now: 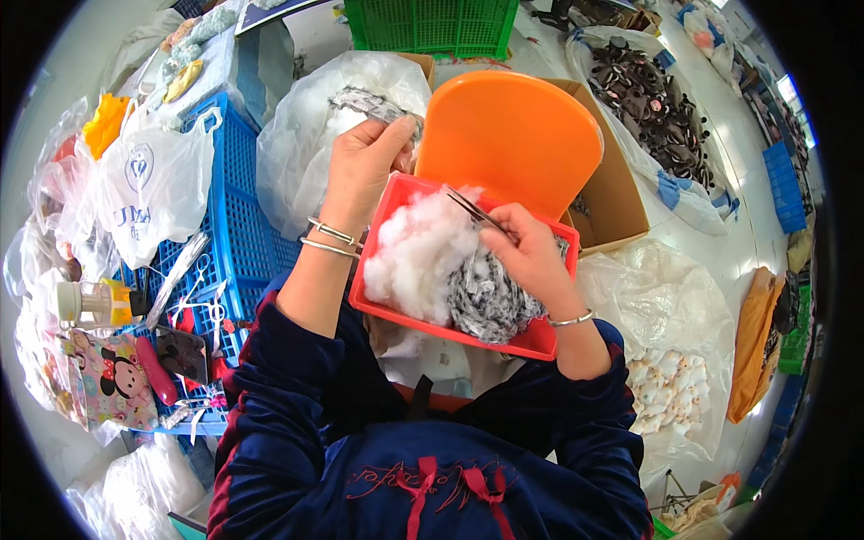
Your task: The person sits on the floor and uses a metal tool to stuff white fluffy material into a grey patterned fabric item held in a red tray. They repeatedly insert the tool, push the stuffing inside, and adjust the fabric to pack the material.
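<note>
My left hand point(364, 162) is raised over a clear plastic bag, thumb and fingers pinching a grey-and-white fuzzy plush piece point(367, 103). My right hand point(531, 252) grips dark metal tweezers point(470, 208), their tips pointing up and left. Below them, a red plastic tray point(540, 351) rests on my lap, tilted. White fluffy stuffing point(414, 256) fills its left part, and a heap of grey-and-white plush pieces point(490, 297) lies in its right part, partly under my right hand.
An orange chair point(513, 135) stands just beyond the tray, before a cardboard box point(621, 202). Blue crates point(243, 189) at left carry scissors point(216, 310) and bags. At right are a bag of dark plush pieces point(648, 112) and a bag of pale pieces point(670, 387). A green crate point(432, 27) stands at the far side.
</note>
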Tool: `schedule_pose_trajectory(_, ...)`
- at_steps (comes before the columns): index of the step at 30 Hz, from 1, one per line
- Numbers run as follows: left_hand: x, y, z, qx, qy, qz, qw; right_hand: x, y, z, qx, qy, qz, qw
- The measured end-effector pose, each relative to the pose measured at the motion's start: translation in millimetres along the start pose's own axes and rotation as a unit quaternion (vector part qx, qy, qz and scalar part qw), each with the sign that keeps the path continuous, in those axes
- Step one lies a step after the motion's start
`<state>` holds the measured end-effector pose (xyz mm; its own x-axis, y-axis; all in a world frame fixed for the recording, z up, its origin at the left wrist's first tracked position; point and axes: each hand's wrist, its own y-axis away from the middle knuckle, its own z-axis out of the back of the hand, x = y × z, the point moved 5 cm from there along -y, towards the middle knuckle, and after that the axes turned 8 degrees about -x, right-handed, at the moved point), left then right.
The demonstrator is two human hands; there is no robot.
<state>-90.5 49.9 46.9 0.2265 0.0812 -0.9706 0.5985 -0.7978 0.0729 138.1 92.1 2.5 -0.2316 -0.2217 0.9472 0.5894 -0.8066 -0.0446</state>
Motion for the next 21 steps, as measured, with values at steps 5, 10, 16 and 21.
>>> schedule_pose_trajectory(5,6,-2,-1,0.001,0.026,-0.026,0.999,11,9,-59,0.024,0.141,0.153,0.978)
schedule_pose_trajectory(10,5,-5,9,-0.009,-0.002,-0.021,1.0,-64,3,-91,0.072,0.261,0.179,0.946)
schedule_pose_trajectory(16,6,-7,6,0.047,-0.017,0.013,0.999,-23,-9,-23,0.03,-0.121,-0.081,0.989)
schedule_pose_trajectory(21,21,19,-28,0.197,-0.186,0.043,0.962,-30,-13,15,-0.045,-0.302,-0.168,0.937)
